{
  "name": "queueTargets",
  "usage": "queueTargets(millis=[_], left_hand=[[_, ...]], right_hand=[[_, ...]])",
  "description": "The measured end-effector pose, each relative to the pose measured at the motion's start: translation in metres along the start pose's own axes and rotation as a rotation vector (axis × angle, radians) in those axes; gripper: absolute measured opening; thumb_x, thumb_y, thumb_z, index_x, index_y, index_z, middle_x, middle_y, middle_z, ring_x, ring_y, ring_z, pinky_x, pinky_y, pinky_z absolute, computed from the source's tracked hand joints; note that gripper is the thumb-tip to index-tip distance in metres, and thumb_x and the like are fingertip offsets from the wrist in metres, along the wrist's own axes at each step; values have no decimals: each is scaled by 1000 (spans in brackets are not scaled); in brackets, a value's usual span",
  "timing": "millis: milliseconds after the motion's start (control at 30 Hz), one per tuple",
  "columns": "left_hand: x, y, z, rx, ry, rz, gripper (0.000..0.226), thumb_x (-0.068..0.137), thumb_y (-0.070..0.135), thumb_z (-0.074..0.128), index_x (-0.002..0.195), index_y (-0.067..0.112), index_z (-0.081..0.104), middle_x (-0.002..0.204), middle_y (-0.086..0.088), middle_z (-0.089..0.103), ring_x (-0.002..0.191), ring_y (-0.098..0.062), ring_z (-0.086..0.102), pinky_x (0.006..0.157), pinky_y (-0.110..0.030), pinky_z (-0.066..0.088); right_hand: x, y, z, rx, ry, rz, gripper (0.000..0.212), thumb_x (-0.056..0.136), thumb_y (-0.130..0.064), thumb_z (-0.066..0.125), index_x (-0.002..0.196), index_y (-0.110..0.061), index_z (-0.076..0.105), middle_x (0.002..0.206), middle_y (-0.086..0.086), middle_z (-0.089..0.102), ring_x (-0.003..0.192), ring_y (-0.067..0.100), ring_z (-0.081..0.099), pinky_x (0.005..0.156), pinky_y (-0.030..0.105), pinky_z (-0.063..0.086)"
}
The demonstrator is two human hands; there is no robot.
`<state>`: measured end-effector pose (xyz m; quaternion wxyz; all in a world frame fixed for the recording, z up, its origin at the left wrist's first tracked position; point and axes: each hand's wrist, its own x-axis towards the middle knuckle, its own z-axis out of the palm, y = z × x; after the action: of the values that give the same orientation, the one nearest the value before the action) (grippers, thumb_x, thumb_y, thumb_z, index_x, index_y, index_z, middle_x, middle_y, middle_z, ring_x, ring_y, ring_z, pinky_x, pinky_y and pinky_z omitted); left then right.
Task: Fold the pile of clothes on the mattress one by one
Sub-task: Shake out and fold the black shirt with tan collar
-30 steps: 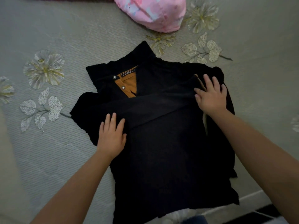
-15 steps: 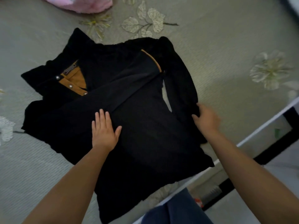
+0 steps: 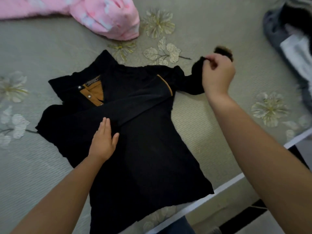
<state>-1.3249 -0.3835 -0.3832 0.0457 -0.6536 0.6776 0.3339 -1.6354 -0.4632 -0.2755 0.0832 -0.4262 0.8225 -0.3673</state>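
Observation:
A black shirt (image 3: 148, 146) with a mustard-brown placket and collar lining lies flat on the mattress (image 3: 219, 22). One sleeve is folded across its chest. My left hand (image 3: 103, 140) presses flat on the shirt's middle, fingers straight. My right hand (image 3: 217, 76) pinches the end of the shirt's right sleeve (image 3: 190, 80) and holds it lifted out to the right, above the mattress. The sleeve's cuff is blurred beyond my fingers.
A pink garment (image 3: 104, 17) lies at the top of the mattress. A heap of grey and dark clothes (image 3: 290, 41) sits at the upper right. The mattress edge (image 3: 228, 181) runs diagonally at the lower right, with floor beyond.
My right hand left the shirt's right side, took the right sleeve and pulled it up and out to the right. My left hand stayed pressed on the shirt. The view shifted.

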Motion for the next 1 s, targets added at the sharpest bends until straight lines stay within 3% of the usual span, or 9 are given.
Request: queueTargets(millis=[167, 233, 300, 400, 533, 733, 900, 967, 1000], left_hand=[[-35, -34, -30, -327, 254, -217, 58, 98, 22, 36, 145, 3, 10, 152, -14, 16, 140, -24, 17, 111, -29, 13], [-47, -58, -39, -382, 295, -280, 55, 98, 21, 35, 145, 2, 14, 149, -16, 25, 137, -27, 25, 113, -37, 20], [-57, -79, -42, -421, 309, -316, 51, 98, 20, 34, 144, 4, 21, 144, -17, 34, 132, -29, 34, 109, -41, 28], [-59, -94, -42, -503, 334, -347, 45, 97, 17, 37, 140, 5, 30, 137, -17, 44, 124, -29, 44, 100, -34, 32], [-39, -95, -41, -412, 387, -373, 32, 94, 10, 44, 123, 1, 52, 119, -20, 58, 109, -32, 53, 90, -32, 39], [9, -70, -48, -386, 463, -170, 27, 90, 11, 49, 113, 3, 57, 98, -12, 62, 92, -25, 55, 80, -28, 39], [31, -53, -55, -678, 522, -255, 29, 94, 20, 47, 121, 11, 52, 82, 12, 52, 75, -4, 51, 74, -19, 39], [34, -60, -62, -894, 549, -347, 29, 95, 23, 44, 123, 14, 47, 82, 13, 53, 74, -2, 54, 70, -15, 42], [35, -67, -65, -1012, 527, -401, 29, 96, 26, 42, 123, 15, 46, 84, 11, 55, 74, -3, 56, 68, -16, 43]], right_hand=[[-100, -98, 55, 238, -388, -699, 15, 68, 16, 58, 77, 10, 69, 74, 27, 62, 69, 40, 62, 65, 34, 50], [-147, -103, 71, 218, -671, -960, 16, 66, 17, 61, 79, 11, 69, 84, 30, 64, 78, 45, 63, 66, 46, 55], [-179, -90, 79, 148, -943, -1065, 17, 69, 13, 63, 84, 9, 70, 96, 30, 65, 93, 45, 62, 73, 50, 54], [-189, -54, 82, 41, -1106, -960, 14, 74, 11, 61, 85, 9, 70, 95, 25, 66, 95, 41, 61, 79, 46, 53], [-153, -19, 88, -221, -991, -703, 21, 83, 4, 56, 101, 5, 67, 105, 21, 64, 104, 35, 55, 91, 29, 39], [-114, -34, 127, -394, -977, -574, 52, 87, -24, 61, 131, -3, 45, 126, 16, 53, 119, 31, 45, 101, 34, 33], [-144, -71, 186, -417, -984, -380, 58, 85, -23, 61, 134, -10, 35, 128, 8, 51, 120, 26, 46, 100, 38, 29], [-156, -84, 203, -257, -968, -237, 51, 85, -13, 60, 132, -10, 41, 115, 8, 57, 115, 27, 50, 101, 39, 32], [-162, -89, 204, -169, -963, -282, 43, 84, -6, 58, 126, -9, 50, 106, 8, 60, 109, 29, 53, 97, 39, 37]])
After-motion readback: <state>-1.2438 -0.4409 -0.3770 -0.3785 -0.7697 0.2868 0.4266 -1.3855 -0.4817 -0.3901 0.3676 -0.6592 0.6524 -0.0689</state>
